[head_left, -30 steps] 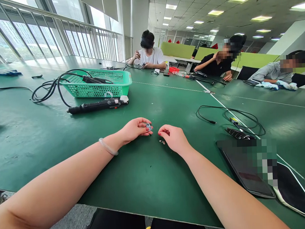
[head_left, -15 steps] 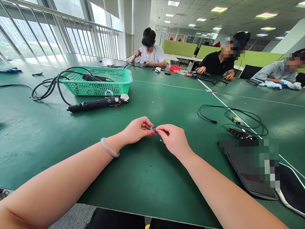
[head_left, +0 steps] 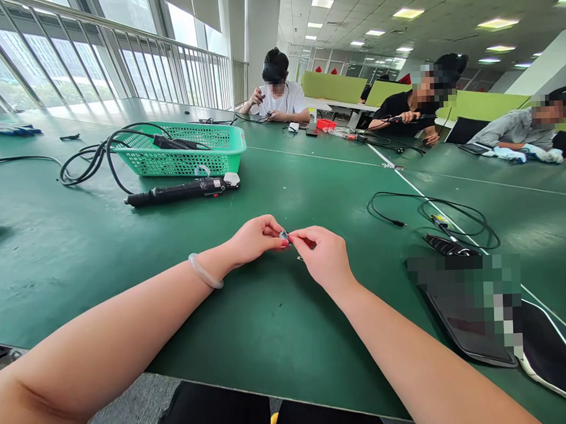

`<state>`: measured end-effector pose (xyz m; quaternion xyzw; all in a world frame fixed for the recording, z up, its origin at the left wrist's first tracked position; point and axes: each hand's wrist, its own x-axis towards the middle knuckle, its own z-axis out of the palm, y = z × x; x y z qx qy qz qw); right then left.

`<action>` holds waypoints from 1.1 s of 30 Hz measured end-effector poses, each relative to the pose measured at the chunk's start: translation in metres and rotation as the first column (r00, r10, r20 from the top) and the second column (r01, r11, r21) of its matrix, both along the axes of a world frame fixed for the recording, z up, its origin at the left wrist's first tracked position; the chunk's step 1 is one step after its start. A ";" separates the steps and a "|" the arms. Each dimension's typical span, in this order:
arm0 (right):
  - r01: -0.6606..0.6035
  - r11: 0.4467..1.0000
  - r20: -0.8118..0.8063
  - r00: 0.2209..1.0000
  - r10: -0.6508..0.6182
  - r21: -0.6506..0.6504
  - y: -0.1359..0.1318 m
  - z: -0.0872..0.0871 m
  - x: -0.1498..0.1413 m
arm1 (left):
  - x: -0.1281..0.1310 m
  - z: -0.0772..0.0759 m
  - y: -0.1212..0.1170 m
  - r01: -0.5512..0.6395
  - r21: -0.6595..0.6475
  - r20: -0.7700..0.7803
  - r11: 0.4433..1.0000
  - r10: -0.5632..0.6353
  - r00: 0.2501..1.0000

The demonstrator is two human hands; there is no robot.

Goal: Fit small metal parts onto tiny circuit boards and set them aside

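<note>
Between thumb and fingers, my left hand (head_left: 258,240) pinches a small grey-and-dark part (head_left: 284,235), too small to name. My right hand (head_left: 322,254) meets it from the other side, thumb and forefinger pressed together at the part's edge. Whether the right fingertips hold a separate tiny piece cannot be made out. A small light metal piece (head_left: 300,258) shows on the table beside my right fingers. Both hands are just above the green tabletop (head_left: 250,337).
A black electric screwdriver (head_left: 182,192) lies before a green plastic basket (head_left: 183,157) with cables. At right are a coiled black cable (head_left: 450,209), a black hair clip (head_left: 451,246) and a dark flat device (head_left: 463,329). Several people sit across the table, one in a white shirt (head_left: 283,100).
My hands stay almost in place, with the small part turned slightly between them. Across the table, the person in black has raised a hand holding a dark tool.
</note>
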<state>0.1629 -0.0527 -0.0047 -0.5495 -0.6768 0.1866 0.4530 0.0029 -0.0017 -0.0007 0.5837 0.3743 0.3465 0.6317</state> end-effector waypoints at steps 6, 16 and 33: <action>0.016 1.000 -0.014 1.000 -0.016 0.021 0.000 0.001 -0.003 | 0.000 0.000 -0.001 0.067 -0.099 0.080 0.993 -0.059 0.995; -0.023 1.000 -0.079 0.997 0.024 0.015 -0.001 -0.002 -0.003 | -0.001 0.000 -0.001 0.086 -0.201 0.165 0.976 -0.053 0.985; -0.016 0.999 -0.099 0.995 0.020 0.036 0.006 0.000 0.011 | -0.003 0.000 0.002 0.045 -0.206 0.142 0.978 -0.016 0.990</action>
